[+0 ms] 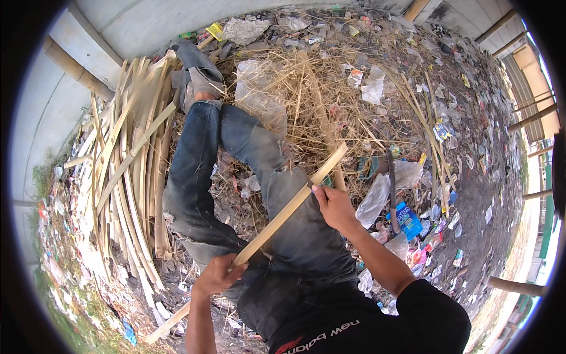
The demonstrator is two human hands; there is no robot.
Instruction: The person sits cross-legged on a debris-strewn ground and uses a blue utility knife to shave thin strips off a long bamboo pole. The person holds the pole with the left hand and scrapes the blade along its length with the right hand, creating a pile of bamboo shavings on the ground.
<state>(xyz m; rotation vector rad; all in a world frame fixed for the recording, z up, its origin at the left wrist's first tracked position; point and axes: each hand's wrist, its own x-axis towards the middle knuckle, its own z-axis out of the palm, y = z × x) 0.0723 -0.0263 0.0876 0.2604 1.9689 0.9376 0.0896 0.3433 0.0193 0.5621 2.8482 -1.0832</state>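
Observation:
A long pale split-bamboo strip [277,223] lies slantwise over my thighs. Near its lower part, my left hand [221,275] is closed around it. Further up, my right hand [336,206] grips the same strip, thumb along its edge. A small dark mark beside that thumb could be a node or part of a blade; I cannot tell. Beyond the right hand, the strip's far end sticks out over a heap of thin bamboo shavings [309,88]. To the left of my legs rests a pile of similar bamboo strips [132,159].
A dark, narrow, slightly curved tool [392,183] stands near a blue packet [407,220] on the right. Plastic scraps and litter cover the ground. More thin strips [433,141] lie further right. A pale wall [141,26] with bamboo posts borders the far left.

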